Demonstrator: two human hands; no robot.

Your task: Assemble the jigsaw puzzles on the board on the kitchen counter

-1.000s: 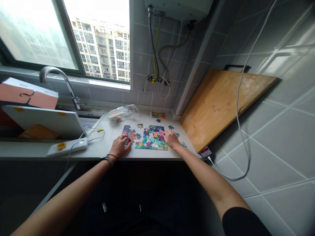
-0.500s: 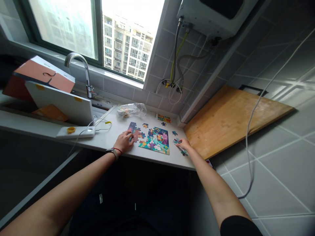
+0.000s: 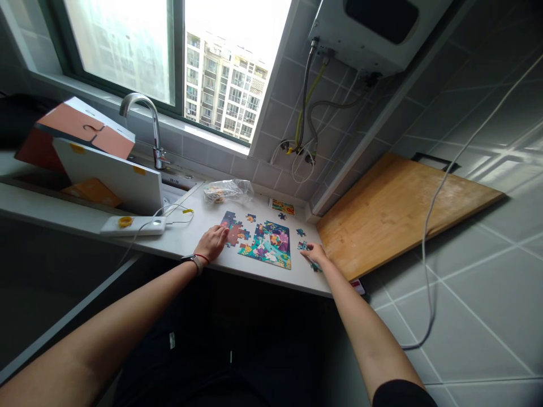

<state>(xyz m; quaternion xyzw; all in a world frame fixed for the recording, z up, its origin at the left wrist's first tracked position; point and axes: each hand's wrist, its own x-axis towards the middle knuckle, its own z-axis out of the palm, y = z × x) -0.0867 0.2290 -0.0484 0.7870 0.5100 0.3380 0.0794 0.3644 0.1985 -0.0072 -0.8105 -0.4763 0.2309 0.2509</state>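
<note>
Head view, as seen from where I stand: the larger assembled puzzle section lies flat on the white counter, near its front edge and between the two hands. To its left sits the smaller puzzle section, with a jagged outline. The left hand rests at the left side of the smaller section, knuckles raised and fingers bent downward; a red cord crosses its wrist. The right hand is positioned right of the larger section, fingertips at a cluster of loose pieces. At this range I cannot tell whether the fingers of either hand are clamped on a piece. One single piece lies above the gap between the sections; another lies just below the printed card. Behind the smaller section rests a clear plastic bag. A wooden board leans against the tiled wall at right.
</note>
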